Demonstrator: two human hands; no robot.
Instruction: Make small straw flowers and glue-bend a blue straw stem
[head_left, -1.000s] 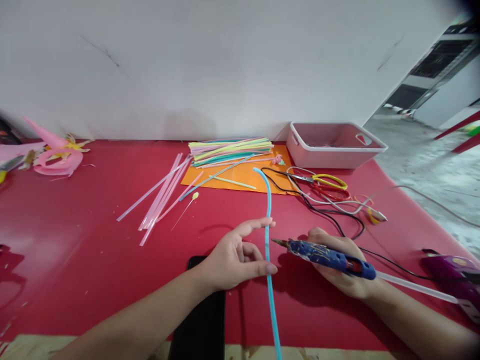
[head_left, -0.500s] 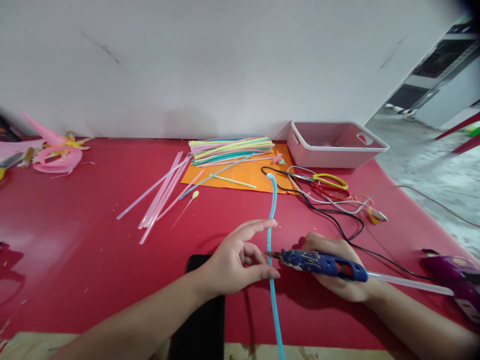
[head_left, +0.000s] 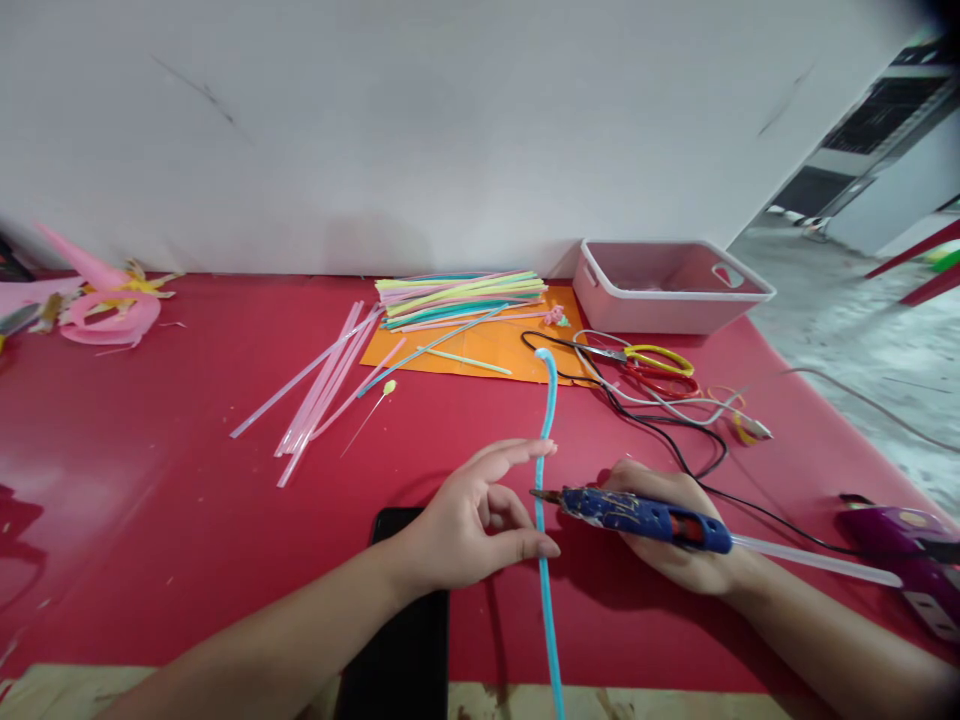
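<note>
A light-blue pipe cleaner (head_left: 550,610) with a curled top end runs up and down in front of me. My left hand (head_left: 480,520) steadies it, the index fingertip against it higher up and the thumb lower down, with a gap between them. My right hand (head_left: 675,540) is closed around a blue hot glue gun (head_left: 622,512) smeared with dried glue. The gun's metal nozzle reaches the pipe cleaner between my left thumb and index finger; whether it touches is hard to tell. A clear glue stick (head_left: 817,562) sticks out of the gun's back.
Bundled pastel pipe cleaners (head_left: 457,298) lie on an orange sheet (head_left: 480,362). Pink glue sticks (head_left: 322,385) are left of it. Scissors (head_left: 660,360), tangled cables (head_left: 675,425) and a pink bin (head_left: 667,310) stand right. A black phone-like slab (head_left: 397,650) lies under my left arm.
The glue gun's nozzle has shifted slightly left and up along the pipe cleaner. My left hand and the pipe cleaner have hardly moved.
</note>
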